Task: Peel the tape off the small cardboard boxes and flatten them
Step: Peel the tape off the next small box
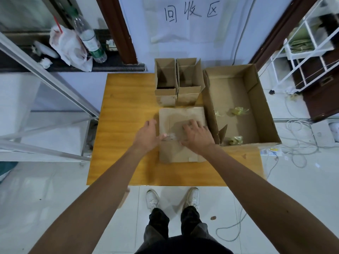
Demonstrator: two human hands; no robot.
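A person leans over a wooden table [124, 125], both hands at a flattened cardboard box [176, 116] that lies just beside the near left wall of a large open carton [264, 99]. The right hand [197, 137] presses flat on the sheet with its fingers spread. The left hand [148, 134] is loose and holds nothing, its thumb touching the sheet's outer edge. Two small open boxes [165, 83] stand upright side by side against the carton's far left corner, not yet collapsed. Crumpled tape wads [238, 111] lie inside the carton.

The corrugated board looks light and stiff across its panels but ready to fold at its creases. It would likely slide on the smooth tabletop, so its edges and flaps seem the surest places to hold. The hands cover a printed label on the sheet. Whether any tape remains there, or on the bottoms of the standing boxes, cannot be made out.
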